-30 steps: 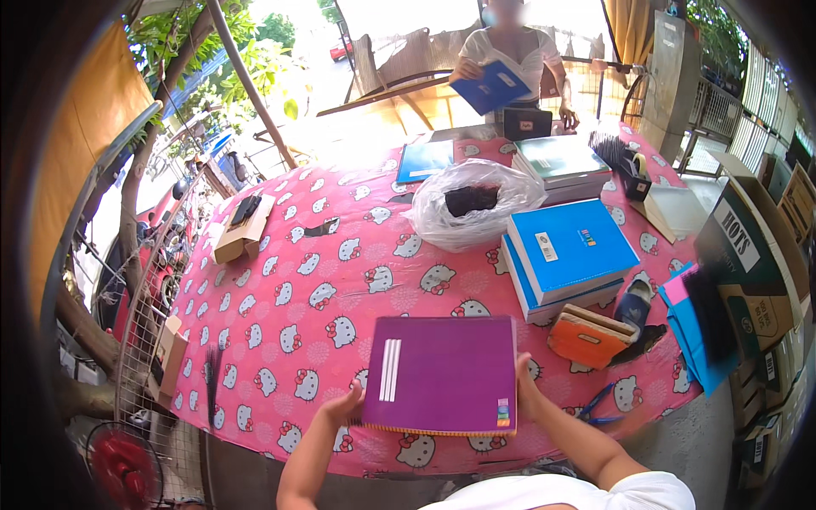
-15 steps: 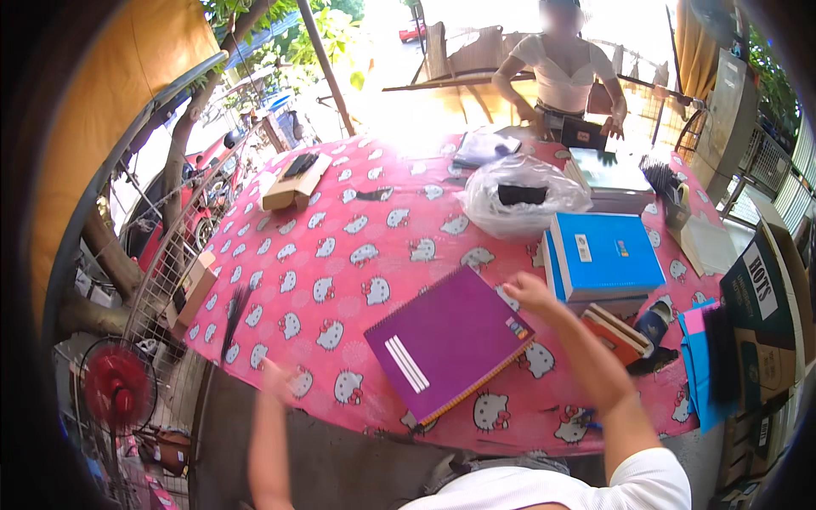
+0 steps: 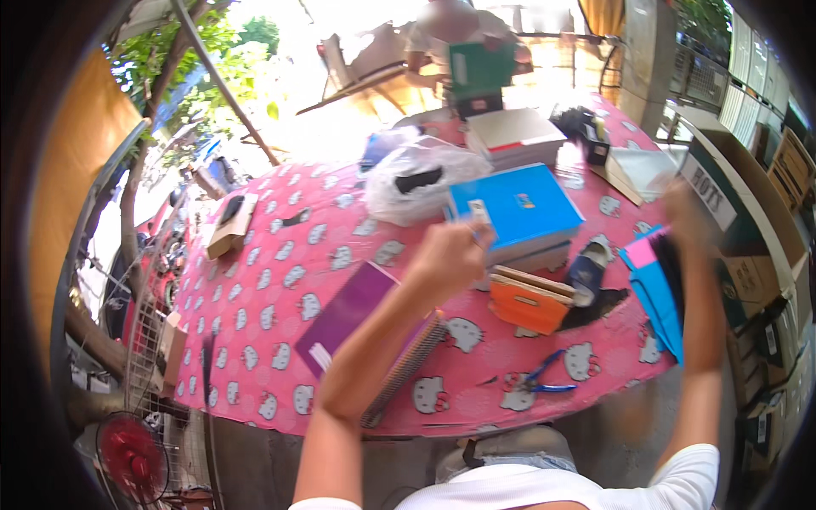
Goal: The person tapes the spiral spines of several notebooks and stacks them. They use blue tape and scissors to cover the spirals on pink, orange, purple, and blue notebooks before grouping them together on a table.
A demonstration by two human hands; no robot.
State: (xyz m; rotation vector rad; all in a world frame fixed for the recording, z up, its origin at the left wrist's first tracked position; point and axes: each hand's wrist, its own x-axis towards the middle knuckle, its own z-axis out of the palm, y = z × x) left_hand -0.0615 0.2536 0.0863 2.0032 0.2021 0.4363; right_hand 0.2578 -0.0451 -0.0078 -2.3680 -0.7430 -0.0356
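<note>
My left hand [image 3: 452, 253] is closed, fingers curled in, at the near left corner of a stack of blue notebooks [image 3: 520, 204]. Whatever it may pinch is too small to make out. Below that forearm lies a purple notebook [image 3: 347, 308], partly covered by the arm, with a spiral-bound edge [image 3: 408, 365] beside it. My right hand [image 3: 682, 212] is raised at the table's right side, smeared by motion, close to a large open carton [image 3: 739, 200]. Blue and pink sheets [image 3: 653, 280] hang at the table edge by my right forearm.
An orange holder [image 3: 529, 308], a dark blue object [image 3: 588, 270] and blue pliers [image 3: 544, 374] lie near the front right. Beyond are a clear plastic bag [image 3: 416, 183] and stacked books [image 3: 514, 136]. Across the table, a person holds a green cover [image 3: 480, 68]. A red fan [image 3: 133, 455] stands left.
The view has swung right. My left hand has gone from the front left edge to the blue notebooks; my right hand has left the purple notebook for the carton side. The other person has raised a green cover.
</note>
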